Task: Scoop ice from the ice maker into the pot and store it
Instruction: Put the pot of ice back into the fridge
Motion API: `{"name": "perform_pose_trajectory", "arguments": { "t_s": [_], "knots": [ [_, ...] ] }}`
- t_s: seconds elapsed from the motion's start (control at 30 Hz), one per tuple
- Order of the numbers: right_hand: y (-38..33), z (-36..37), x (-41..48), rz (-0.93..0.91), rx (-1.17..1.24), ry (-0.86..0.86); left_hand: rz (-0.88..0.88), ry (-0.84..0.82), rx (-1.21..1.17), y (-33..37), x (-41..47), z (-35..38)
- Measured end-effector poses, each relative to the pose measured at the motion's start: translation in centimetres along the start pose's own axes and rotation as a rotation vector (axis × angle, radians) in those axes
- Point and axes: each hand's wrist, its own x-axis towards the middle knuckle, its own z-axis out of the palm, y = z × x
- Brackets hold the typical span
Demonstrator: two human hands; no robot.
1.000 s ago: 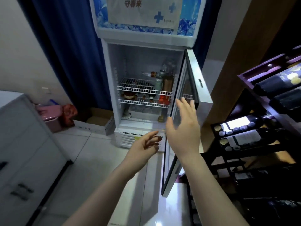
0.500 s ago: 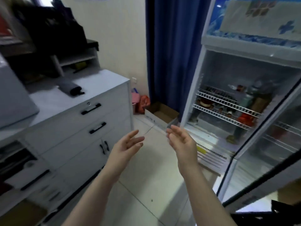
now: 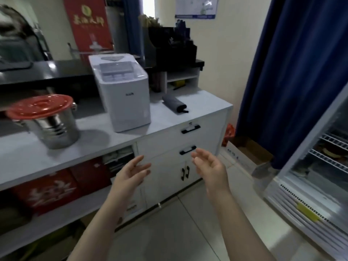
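L hand & R hand are hovering, fingers loose & wide, holding nothing. Ice maker is sitting at L hand's 12 o'clock, pot at 10, both well apart.

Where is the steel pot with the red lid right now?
In the head view the pot stands at the left of the grey countertop, lid on, a little left of the white ice maker and not touching it.
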Motion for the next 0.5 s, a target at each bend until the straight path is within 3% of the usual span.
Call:
{"name": "perform_pose_trajectory", "arguments": {
  "t_s": [0.3, 0.5],
  "knots": [
    [4.2, 15.8, 0.7, 0.091, 0.001, -0.196, -0.005, 0.187, -0.053, -1.1, 0.7, -15.9],
    [5.6, 22.8, 3.2, 0.123, -0.013, -0.304, -0.007, 0.331, -0.098, -1.3, 2.0, -21.6]
  ]
}}
